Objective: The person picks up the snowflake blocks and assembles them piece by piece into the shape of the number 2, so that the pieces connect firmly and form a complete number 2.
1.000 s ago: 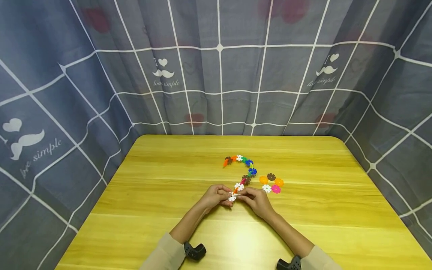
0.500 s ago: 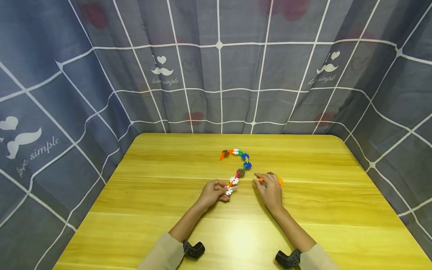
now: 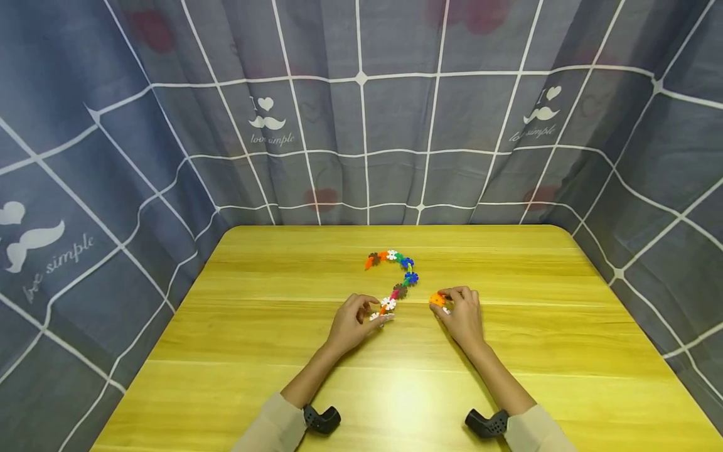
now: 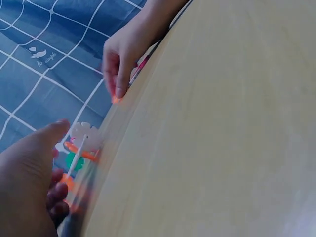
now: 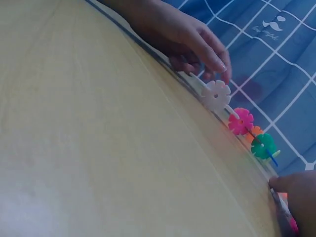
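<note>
A curved chain of interlocking flower-shaped plastic discs (image 3: 411,278) lies on the table, in white, orange, pink, brown, blue and green. My left hand (image 3: 348,323) is at its near end, thumb and fingers spread apart around the last white discs (image 3: 388,304). In the left wrist view, a white disc (image 4: 85,137) stands beyond the thumb. To the right of the chain, my right hand (image 3: 464,317) pinches an orange flower disc (image 3: 437,300) between thumb and fingers. A loose white disc (image 3: 447,311) shows partly beneath that hand, which hides the other loose discs.
The wooden table (image 3: 271,376) extends around both hands. A grey-blue curtain with white grid lines (image 3: 390,119) encloses its back and sides. Black wrist devices (image 3: 322,419) sit at both sleeve cuffs.
My right hand has left the chain's end, moved right to the loose discs and taken hold of an orange one. My left hand has loosened its pinch on the white disc.
</note>
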`<state>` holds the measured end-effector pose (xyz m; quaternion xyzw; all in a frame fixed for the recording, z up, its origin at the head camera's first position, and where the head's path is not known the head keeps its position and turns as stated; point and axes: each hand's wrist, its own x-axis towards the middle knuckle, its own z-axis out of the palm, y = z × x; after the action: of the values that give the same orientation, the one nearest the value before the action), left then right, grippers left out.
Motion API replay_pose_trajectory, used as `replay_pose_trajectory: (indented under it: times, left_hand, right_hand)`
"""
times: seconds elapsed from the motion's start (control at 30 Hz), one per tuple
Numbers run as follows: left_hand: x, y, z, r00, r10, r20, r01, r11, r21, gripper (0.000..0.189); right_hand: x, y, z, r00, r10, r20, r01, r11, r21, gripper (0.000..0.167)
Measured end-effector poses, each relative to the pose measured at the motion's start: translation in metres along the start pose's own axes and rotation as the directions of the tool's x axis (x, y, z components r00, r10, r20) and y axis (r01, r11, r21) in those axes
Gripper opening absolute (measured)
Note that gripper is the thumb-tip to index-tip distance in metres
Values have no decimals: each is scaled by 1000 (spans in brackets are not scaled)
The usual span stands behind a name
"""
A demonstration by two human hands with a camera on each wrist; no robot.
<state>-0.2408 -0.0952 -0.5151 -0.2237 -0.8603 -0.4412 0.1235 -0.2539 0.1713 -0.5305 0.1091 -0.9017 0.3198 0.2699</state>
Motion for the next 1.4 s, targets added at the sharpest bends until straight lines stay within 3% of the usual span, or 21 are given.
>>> replay_pose_trajectory:
  times: [0.13,0.23,0.33,0.47,0.53,0.6,0.77,1.03,1.13,1.4]
  left_hand:
    - [0,-2,7,999,41,22,-40,998,-48,29]
    - [2,-1,11,997,67,29,-65,997,-38,23]
    - [3,1,14,995,103,14,-103,995,8,19]
    - [4,2,18,992,128,-25,-126,991,50,13]
    - [4,2,19,991,127,-47,-125,991,38,10]
    - [4,2,20,991,121,-65,-120,993,17,8]
    - [4,1,21,991,99,-88,-105,992,-66,9]
    - [3,2,20,990,117,-84,-128,982,-137,15]
    - [2,3,20,995,81,-60,-88,987,-137,15]
    - [3,8,19,997,-72,-23,69,993,-100,21]
  right_hand:
    - [0,-7,3,999,-11,31,7,989,150,28]
    - [-1,-17,5,997,15,77,-39,942,332,24]
    - [-3,-29,7,980,90,176,-172,826,537,22]
    - [-6,-44,11,922,201,330,-380,627,680,21]
    - [-7,-50,13,896,236,377,-442,569,693,21]
    - [-9,-56,14,875,257,410,-482,533,695,22]
    - [-11,-64,15,849,265,458,-527,500,687,21]
    - [-11,-65,16,829,281,483,-559,441,702,23]
    - [-9,-69,11,819,281,500,-573,441,691,23]
    - [-11,-64,16,823,299,483,-568,438,697,20]
